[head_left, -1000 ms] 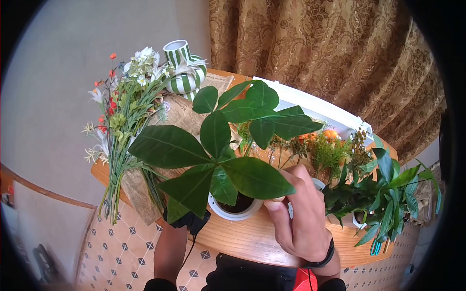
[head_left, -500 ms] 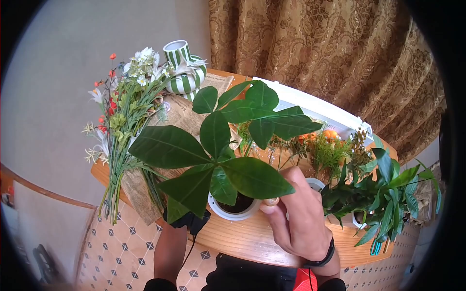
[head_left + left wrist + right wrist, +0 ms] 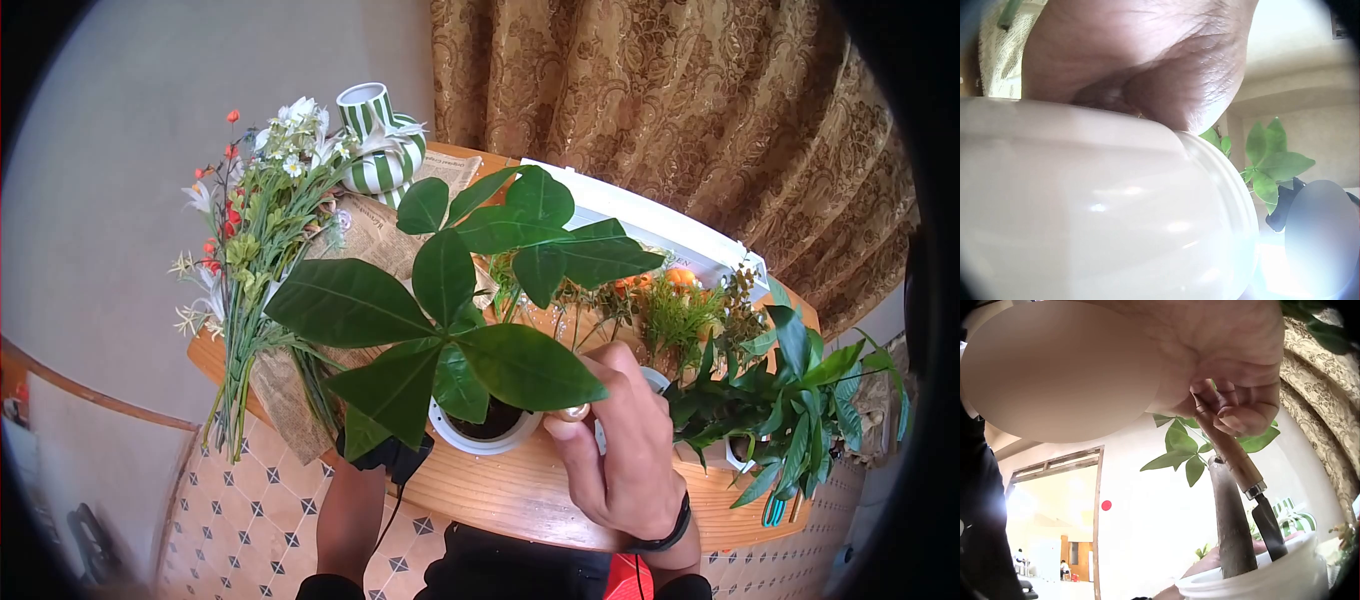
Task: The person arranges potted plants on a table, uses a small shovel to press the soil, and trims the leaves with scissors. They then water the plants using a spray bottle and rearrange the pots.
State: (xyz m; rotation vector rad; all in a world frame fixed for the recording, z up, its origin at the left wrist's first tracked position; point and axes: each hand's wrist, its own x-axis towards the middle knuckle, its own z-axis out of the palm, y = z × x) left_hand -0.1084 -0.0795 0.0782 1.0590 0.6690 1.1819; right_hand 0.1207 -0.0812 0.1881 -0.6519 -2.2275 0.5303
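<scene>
While I'm watching from afar, the right hand [image 3: 632,452] is curling round the wooden handle [image 3: 1229,449] of a small hand tool [image 3: 1249,476], whose blade [image 3: 1267,528] is pointing down into a white pot [image 3: 1279,581], its tip hiding behind the rim. The left hand [image 3: 1141,56] is touching the pot's wall; its fingers are mostly hiding from me, so I can't tell how far they're closing. I'm judging the tool light and stiff, with the handle offering the surest hold. The pot I'm reckoning heavier with its soil [image 3: 497,424], its glossy wall possibly slippery, so I'd be steadying it just under the rim; the broad leaves [image 3: 345,300] I'm treating as soft and easily torn. The handle is showing pale brown above a silvery collar, the blade dark and narrow. Beside it a thick grey-brown trunk [image 3: 1232,519] is leaning slightly. The pot is sitting on a wooden table [image 3: 480,500], a striped vase [image 3: 380,172] standing beyond the foliage.
</scene>
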